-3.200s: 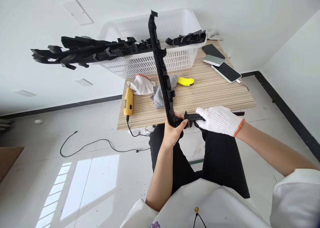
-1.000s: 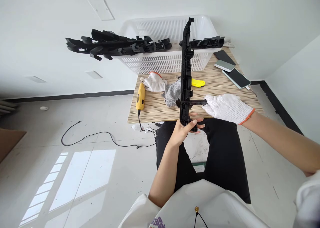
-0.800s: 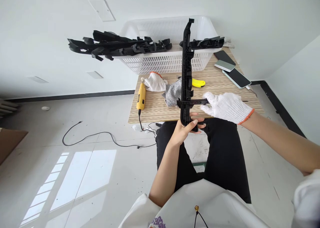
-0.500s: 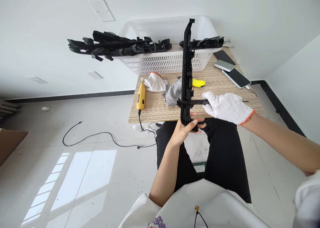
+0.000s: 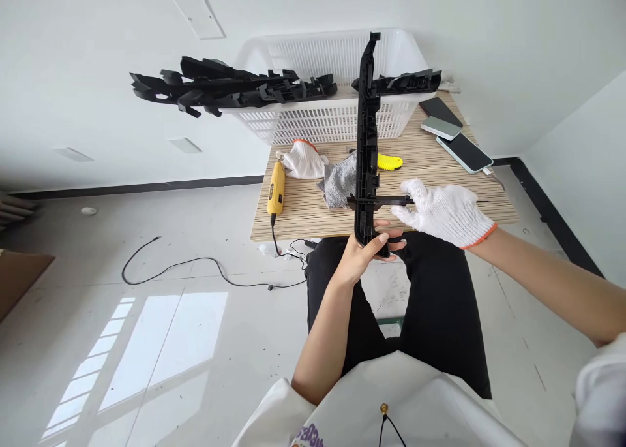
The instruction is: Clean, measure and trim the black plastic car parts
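Observation:
My bare left hand is closed around the lower end of a long black plastic trim part, which stands nearly upright in the view. A black caliper lies crosswise over the part's lower section, its jaws at the part's left and right edges. My right hand, in a white knit glove with an orange cuff, holds the caliper's right portion between thumb and fingers. The caliper's thin rod sticks out to the right of the glove. Whether the jaws touch the part cannot be made out.
Behind stands a white plastic basket, with several black plastic parts across its rim. On the wooden table lie a yellow corded tool, a white glove, a grey glove, a yellow cutter and phones.
My right thumb and fingers have spread farther apart and shifted slightly along the caliper. My left hand and the black trim part have hardly moved.

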`<control>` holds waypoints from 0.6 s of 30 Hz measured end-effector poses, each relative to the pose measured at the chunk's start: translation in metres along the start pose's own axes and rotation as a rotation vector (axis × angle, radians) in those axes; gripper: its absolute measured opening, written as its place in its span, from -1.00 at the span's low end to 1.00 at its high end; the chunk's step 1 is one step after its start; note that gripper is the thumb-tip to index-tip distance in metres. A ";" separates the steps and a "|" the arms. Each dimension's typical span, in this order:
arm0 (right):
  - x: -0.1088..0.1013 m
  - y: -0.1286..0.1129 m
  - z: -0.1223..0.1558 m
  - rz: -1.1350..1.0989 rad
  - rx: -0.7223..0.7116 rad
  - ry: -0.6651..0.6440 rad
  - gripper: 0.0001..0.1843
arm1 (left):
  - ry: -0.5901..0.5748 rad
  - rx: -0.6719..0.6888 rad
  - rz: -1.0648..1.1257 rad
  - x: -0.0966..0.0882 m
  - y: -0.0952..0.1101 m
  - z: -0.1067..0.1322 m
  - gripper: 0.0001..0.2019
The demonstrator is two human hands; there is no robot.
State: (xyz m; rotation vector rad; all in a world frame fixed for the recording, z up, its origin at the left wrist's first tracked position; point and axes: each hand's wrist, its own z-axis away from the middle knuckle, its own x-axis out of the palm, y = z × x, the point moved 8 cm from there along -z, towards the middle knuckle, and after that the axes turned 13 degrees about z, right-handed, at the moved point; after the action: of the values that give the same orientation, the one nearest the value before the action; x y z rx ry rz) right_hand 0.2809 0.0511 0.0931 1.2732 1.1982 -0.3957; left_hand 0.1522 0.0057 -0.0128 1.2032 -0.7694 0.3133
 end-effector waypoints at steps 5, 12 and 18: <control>-0.002 0.000 0.001 -0.001 0.001 0.002 -0.45 | 0.001 0.002 0.008 0.002 0.002 0.001 -0.47; 0.000 -0.002 0.002 0.024 -0.020 0.016 -0.50 | 0.017 -0.004 0.012 0.001 0.001 0.000 -0.44; 0.000 -0.003 0.001 0.029 -0.026 0.016 -0.48 | 0.018 0.003 0.016 0.001 0.002 0.000 -0.44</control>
State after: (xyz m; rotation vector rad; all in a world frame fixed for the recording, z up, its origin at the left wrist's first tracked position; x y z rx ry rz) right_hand 0.2791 0.0489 0.0911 1.2724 1.1938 -0.3482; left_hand 0.1516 0.0060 -0.0102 1.1958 -0.7635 0.3380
